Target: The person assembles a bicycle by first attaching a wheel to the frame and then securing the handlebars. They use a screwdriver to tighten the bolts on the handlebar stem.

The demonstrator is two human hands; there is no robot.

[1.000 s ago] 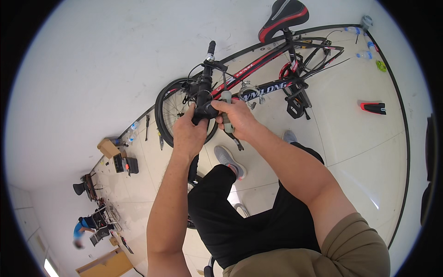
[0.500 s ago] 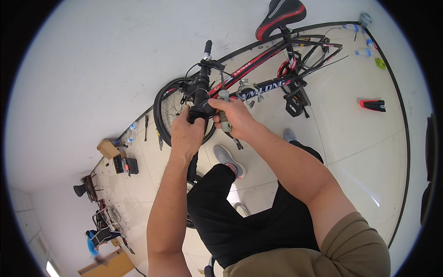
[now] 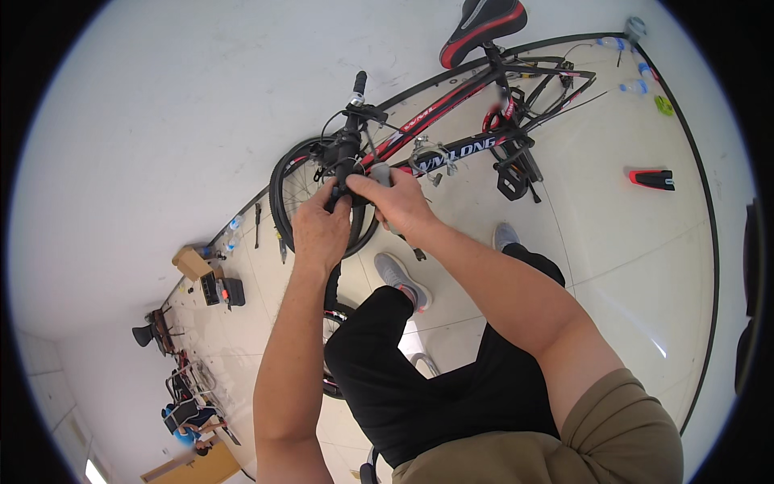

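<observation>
A black and red bicycle frame (image 3: 451, 155) leans by the wall, its rear wheel absent from the frame. My left hand (image 3: 319, 230) is closed around the black handlebar (image 3: 347, 149), thumb and fingers pinching it near a dark fitting that they partly hide. In my right hand (image 3: 405, 208) is a tool with a thick grey handle (image 3: 380, 173); its working end is hidden. The right thumb presses on the bar beside my left fingers. Beyond them stands the front wheel (image 3: 278, 194). A silver brake caliper (image 3: 421, 153) hangs by the frame.
A red and black part (image 3: 651, 179) lies on the floor to the right. Plastic bottles (image 3: 634, 86) lie along the far right wall. At left are a cardboard box (image 3: 191, 263) and a dark toolbox (image 3: 232, 292). Another person (image 3: 187, 436) is at the lower left.
The right hand has turned with the grey-handled tool and its thumb has shifted left onto the bar. Both hands and the bicycle appear slightly further left. The distant person has moved.
</observation>
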